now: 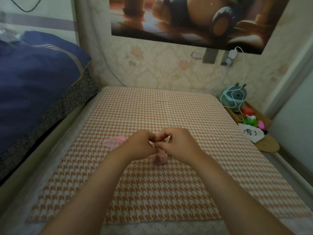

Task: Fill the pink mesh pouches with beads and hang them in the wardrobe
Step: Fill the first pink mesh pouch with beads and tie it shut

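Pinched between left hand [142, 144] and right hand [177, 145], the pink pouch [160, 159] looks light and limp, best held at its neck.

It is dim in here, the light soft, flat and yellowish (where it comes from I cannot tell). The orange-and-cream houndstooth fabric mat [160, 107] is brightest at its middle; the dark blue quilted bedding [33, 73] sinks into gloom. Pale sheen lies on the glossy brown wall poster [194, 19]. The pale floral-papered wall [160, 70] bows toward the edges. The left hand [140, 143] and right hand [176, 145] look smeared, and the pink mesh pouch [160, 159] they pinch is a blur.
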Demonstrator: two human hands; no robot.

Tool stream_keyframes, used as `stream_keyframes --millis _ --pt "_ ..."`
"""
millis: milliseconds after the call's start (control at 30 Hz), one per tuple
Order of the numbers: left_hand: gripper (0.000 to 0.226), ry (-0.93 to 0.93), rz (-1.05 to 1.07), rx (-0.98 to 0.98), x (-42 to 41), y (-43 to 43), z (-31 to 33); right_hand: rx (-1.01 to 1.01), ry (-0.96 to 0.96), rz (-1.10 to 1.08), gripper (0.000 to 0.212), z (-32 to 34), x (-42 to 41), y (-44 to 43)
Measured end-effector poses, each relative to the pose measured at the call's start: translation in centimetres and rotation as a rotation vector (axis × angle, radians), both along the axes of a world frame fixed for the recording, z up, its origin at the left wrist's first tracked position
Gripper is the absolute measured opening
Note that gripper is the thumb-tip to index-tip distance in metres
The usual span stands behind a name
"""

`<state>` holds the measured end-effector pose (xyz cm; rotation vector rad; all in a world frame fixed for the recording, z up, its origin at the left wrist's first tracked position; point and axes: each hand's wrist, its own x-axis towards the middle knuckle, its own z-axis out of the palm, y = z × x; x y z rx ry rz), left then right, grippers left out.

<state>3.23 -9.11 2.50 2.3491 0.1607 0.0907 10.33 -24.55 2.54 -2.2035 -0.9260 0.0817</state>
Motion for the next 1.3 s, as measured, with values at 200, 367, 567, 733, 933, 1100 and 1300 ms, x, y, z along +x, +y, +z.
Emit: stream_keyframes --millis 200,367,567,733,933,1100,1300 --pt "0.022 -0.009 -0.013 -0.029 -0.1 -0.2 -0.1 -0.055 -0.055 0.052 0.009 -0.2 0.5 -0.5" --pt "0.032 -0.002 0.026 0.015 0.3 -0.2 -0.3 -0.043 -0.115 -0.076 0.018 -0.2 2.5 -2.2" --pt "0.027 -0.013 0.035 0.060 0.8 -0.6 -0.5 -0.232 -0.021 -0.206 0.023 -2.4 4.9 -4.6" --pt "0.026 -0.035 0.010 0.062 0.9 -0.7 -0.6 -0.383 0.023 -0.203 0.021 -3.9 5.4 -4.6" --pt "0.024 -0.034 0.018 0.017 0.9 -0.6 -0.7 -0.391 0.034 -0.197 0.018 -5.0 6.0 -4.3" --pt "0.024 -0.034 0.027 0.009 1.1 -0.6 -1.0 -0.251 0.029 -0.225 0.009 -3.5 5.6 -3.8" --pt "0.025 -0.016 0.024 -0.005 1.2 -0.7 -0.9 0.005 0.039 -0.032 0.007 0.0 2.5 -2.1"
